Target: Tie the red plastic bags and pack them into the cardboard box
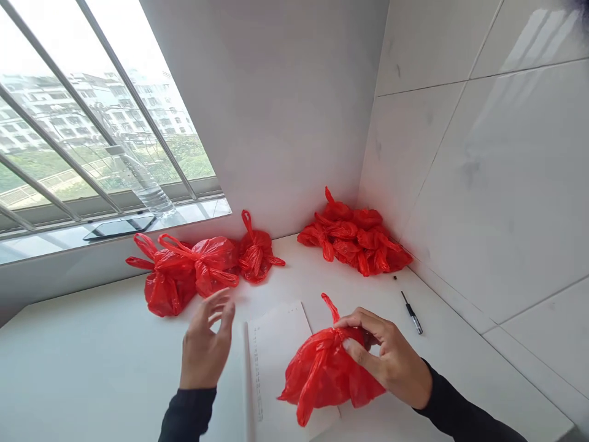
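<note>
My right hand (391,359) grips a crumpled red plastic bag (322,371) by its gathered top, just above an open white notebook (276,362). My left hand (205,344) hovers to the left of the notebook with its fingers spread and nothing in them. It is slightly blurred. Beyond it lie three tied red bags (193,267) near the wall under the window. A pile of several tied red bags (356,236) sits in the far right corner.
A black and silver pen (411,313) lies on the white counter (92,356) right of the notebook, near the tiled wall. On the window sill stand a clear plastic bottle (147,184) and a dark tablet (119,227). Window bars cross the glass.
</note>
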{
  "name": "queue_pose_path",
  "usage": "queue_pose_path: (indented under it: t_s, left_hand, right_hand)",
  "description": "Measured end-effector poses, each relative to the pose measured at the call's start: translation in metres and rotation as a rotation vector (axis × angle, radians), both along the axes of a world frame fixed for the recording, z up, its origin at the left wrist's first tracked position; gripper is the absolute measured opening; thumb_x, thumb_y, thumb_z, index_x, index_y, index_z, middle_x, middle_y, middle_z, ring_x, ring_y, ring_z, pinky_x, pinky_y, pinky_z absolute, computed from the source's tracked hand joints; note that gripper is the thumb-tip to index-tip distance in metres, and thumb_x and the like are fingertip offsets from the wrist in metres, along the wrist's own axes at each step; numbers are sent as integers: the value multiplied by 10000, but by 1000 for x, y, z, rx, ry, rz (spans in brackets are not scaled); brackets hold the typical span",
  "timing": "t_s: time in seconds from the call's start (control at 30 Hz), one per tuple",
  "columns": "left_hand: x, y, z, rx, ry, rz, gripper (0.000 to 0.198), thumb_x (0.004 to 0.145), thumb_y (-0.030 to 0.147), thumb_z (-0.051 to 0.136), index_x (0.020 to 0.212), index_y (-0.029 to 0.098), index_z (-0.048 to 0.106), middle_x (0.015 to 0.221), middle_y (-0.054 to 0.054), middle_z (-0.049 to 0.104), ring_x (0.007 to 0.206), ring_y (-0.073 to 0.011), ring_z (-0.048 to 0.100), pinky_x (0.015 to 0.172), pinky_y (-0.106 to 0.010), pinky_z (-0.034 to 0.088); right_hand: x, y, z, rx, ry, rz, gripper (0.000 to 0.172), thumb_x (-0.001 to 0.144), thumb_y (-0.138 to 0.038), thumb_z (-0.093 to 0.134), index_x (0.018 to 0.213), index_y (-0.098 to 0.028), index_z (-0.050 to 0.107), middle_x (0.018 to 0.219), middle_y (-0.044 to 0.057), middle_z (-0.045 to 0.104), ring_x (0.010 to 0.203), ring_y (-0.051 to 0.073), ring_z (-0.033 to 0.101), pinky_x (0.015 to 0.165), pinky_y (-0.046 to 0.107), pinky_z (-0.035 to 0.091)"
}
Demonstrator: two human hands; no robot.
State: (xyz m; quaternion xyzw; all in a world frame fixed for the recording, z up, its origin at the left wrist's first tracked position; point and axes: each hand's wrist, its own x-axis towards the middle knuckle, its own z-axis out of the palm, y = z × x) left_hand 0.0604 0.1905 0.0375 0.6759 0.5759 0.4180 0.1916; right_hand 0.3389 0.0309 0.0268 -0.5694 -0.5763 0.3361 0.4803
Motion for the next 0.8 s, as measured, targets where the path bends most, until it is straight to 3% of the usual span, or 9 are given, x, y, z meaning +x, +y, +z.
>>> queue_pose_path:
  t_s: [0.13,0.3,0.5,0.8]
  left_hand:
    - [-30,80,6,-3,26,339,494,874,365,635,1301,134,544,1248,-146,615,1038,-258,650,969,-493,508]
    - [-30,130,0,-49,129,437,570,889,454,657,1363,173,510,1382,-139,546,1292,-319,508,1057,-564,421]
    - [-20,159,-2,-140,191,459,382,895,399,670,1185,153,632,1287,-115,617,1207,-287,579,1027,-548,456]
    - [8,158,22,157,62,473,316,954,413,576,1118,149,634,1031,-63,671,964,-216,653,893,-454,527]
  right_hand:
    - [4,11,-12,3,128,-120,231,945,-406,556,1079,-260,677,886,9,661,756,176,604,721,294,516]
    - [7,33,-42,58,266,-291,310,934,-476,577,1091,-219,649,985,60,703,888,220,666,802,313,556]
    - [8,49,-83,97,291,-367,359,933,-502,575,1126,-206,638,1174,119,686,998,248,691,849,319,586]
    - [5,48,-85,55,247,-376,323,966,-453,549,1199,-241,621,1231,94,674,1035,230,682,891,305,574]
